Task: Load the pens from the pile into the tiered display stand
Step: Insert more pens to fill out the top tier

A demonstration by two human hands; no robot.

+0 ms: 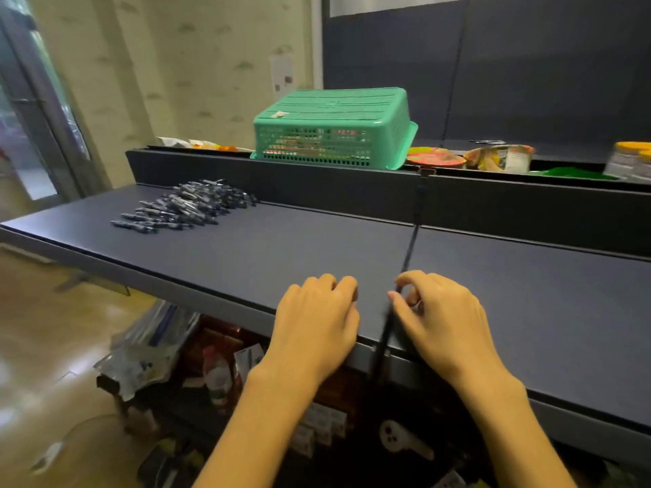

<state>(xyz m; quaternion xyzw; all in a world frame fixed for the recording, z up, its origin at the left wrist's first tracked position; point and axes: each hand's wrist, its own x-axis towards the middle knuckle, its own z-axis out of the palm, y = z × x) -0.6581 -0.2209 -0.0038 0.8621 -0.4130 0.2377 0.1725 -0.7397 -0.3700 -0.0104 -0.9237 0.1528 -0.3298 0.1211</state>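
Observation:
A pile of several dark pens [183,206] lies on the far left part of the dark shelf top [281,248]. Both hands are at the shelf's front edge, well to the right of the pile. My left hand [317,318] rests knuckles up, its fingers curled shut with nothing visible in them. My right hand [440,318] has thumb and forefinger pinched on a thin dark strip [385,332], which runs along the seam between two shelf panels and looks blurred. No separate tiered stand can be made out.
An upturned green plastic basket [334,128] sits on the raised ledge behind the shelf, with food tubs [500,158] and jars [630,160] to its right. Packaged goods [148,353] crowd the floor and lower shelf beneath the front edge.

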